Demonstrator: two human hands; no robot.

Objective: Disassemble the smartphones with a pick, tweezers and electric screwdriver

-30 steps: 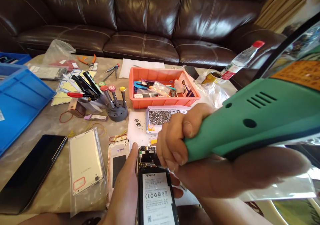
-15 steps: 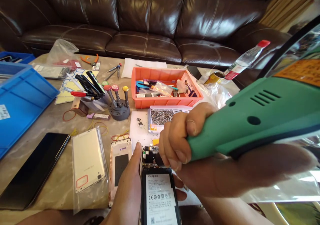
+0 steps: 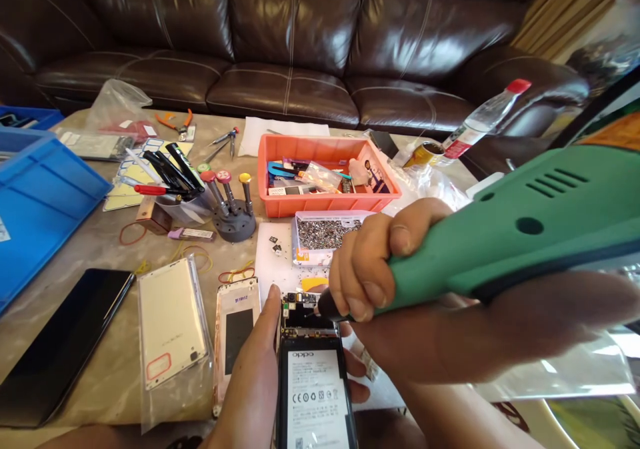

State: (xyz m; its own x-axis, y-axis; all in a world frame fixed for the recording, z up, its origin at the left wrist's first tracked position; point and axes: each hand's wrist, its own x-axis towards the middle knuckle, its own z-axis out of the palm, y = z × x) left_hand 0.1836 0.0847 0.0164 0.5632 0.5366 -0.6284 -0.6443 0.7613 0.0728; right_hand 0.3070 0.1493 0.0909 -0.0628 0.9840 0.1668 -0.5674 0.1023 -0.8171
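My left hand (image 3: 255, 356) is wrapped round an opened smartphone (image 3: 315, 396), thumb along its left edge and fingertips showing on the right. The phone's white-labelled battery and its bare circuit board (image 3: 299, 309) face up. My right hand (image 3: 370, 266) grips a green electric screwdriver (image 3: 480, 236) with a black nose. Its thin bit points down-left and sits over the board; whether the tip touches is too small to tell. Left of the phone lies a pinkish back cover (image 3: 239, 329), and beyond it a white tray of small screws (image 3: 325, 234).
An orange bin (image 3: 325, 202) of tools stands behind the tray. Precision screwdrivers stand in a round holder (image 3: 234, 226), beside a cup of pens (image 3: 187, 206). A bagged white cover (image 3: 173, 329), a black phone (image 3: 65, 342) and a blue crate (image 3: 45, 202) occupy the left. A plastic bottle (image 3: 485, 119) leans at right.
My right hand and the electric screwdriver have shifted right, uncovering more of the circuit board and the bit. The left hand still holds the phone. The whole view has moved slightly.
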